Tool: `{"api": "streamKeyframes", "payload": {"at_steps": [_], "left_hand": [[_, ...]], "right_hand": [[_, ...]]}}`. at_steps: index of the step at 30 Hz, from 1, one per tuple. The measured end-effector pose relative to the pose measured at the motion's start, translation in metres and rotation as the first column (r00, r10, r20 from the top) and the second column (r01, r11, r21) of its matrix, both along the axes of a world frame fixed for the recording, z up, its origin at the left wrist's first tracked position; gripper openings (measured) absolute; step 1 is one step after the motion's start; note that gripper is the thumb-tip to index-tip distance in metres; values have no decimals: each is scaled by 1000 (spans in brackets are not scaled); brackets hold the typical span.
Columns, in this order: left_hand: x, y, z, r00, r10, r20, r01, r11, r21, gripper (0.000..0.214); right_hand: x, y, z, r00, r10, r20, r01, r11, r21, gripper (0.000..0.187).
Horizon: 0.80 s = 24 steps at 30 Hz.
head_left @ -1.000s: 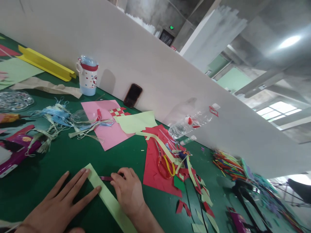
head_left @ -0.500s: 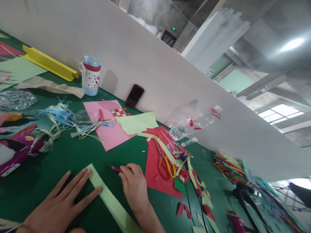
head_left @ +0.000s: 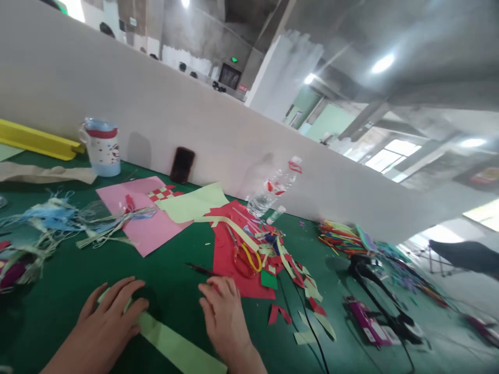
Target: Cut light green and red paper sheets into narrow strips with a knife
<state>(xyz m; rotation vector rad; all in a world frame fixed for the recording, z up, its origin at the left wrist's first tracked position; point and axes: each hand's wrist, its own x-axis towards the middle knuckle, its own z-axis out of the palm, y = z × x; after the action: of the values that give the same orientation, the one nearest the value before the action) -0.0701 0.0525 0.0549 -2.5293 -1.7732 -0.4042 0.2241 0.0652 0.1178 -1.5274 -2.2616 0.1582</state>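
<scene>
A long light-green paper strip [head_left: 175, 343] slants across the green table in front of me. My left hand [head_left: 103, 324] rests over its upper end, fingers bent and slightly apart, and the strip's tip peeks out beyond them. A thin dark tool with a pointed end [head_left: 199, 268], possibly a craft knife or pen, lies on the table just past the fingertips of my right hand [head_left: 226, 314]. That hand is loosely curled, with thumb and fingers apart and nothing seen in it. Red paper [head_left: 226, 265] with yellow-and-red-handled scissors [head_left: 249, 259] on it lies beyond.
Pink paper [head_left: 144, 239], tangled tassel threads [head_left: 54, 215], a cup [head_left: 103, 150] and a phone [head_left: 182, 164] lie or stand farther back. A plastic bottle [head_left: 268, 192] stands by the wall. Paper scraps [head_left: 306, 337], a black cable and a purple box [head_left: 368, 322] are right.
My right hand has let go of the thin tool and drawn back from it. My left fingers, flat before, are now bent over the strip's end. The view has swung right.
</scene>
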Motion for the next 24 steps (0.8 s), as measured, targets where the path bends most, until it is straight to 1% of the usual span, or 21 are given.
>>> {"api": "streamKeyframes", "payload": {"at_steps": [2,4,7,9,12,15,16,17,20,21,24], "left_hand": [[0,3,7,999,-25,-30,23,998,-56,34],[-1,8,15,997,-54,-55,49,995,-82,34],[-2,14,25,992,-87,-87,78,992,-104,38],[-1,16,30,990,-103,-95,90,988,-124,42],[2,15,34,989,-118,-90,105,985,-139,39],[6,13,38,990,-118,-76,108,987,-121,37],[7,13,40,991,-115,-70,107,988,-107,36],[7,13,41,992,-111,-66,105,990,-92,36],[5,22,49,994,-91,-57,90,995,-32,39],[3,27,52,995,-81,-55,81,997,-8,40],[-6,45,61,998,-24,-53,28,997,77,43]], "right_hand": [[-4,-14,-4,997,44,-63,-46,999,-27,29],[-9,-23,-12,992,88,-90,-93,994,-51,29],[-18,-29,-29,989,136,-60,-141,987,-76,44],[-24,-28,-37,991,137,-9,-137,987,-80,52],[-34,-26,-41,992,120,46,-116,990,-79,59],[-42,-24,-34,992,112,66,-107,991,-79,64],[-44,-24,-31,991,116,70,-110,990,-83,60],[-45,-23,-27,989,123,79,-115,989,-93,51],[-39,-14,-13,985,123,121,-107,986,-131,8],[-33,-8,-7,985,106,135,-88,987,-134,4],[0,22,12,990,6,140,9,994,-109,14]]}}
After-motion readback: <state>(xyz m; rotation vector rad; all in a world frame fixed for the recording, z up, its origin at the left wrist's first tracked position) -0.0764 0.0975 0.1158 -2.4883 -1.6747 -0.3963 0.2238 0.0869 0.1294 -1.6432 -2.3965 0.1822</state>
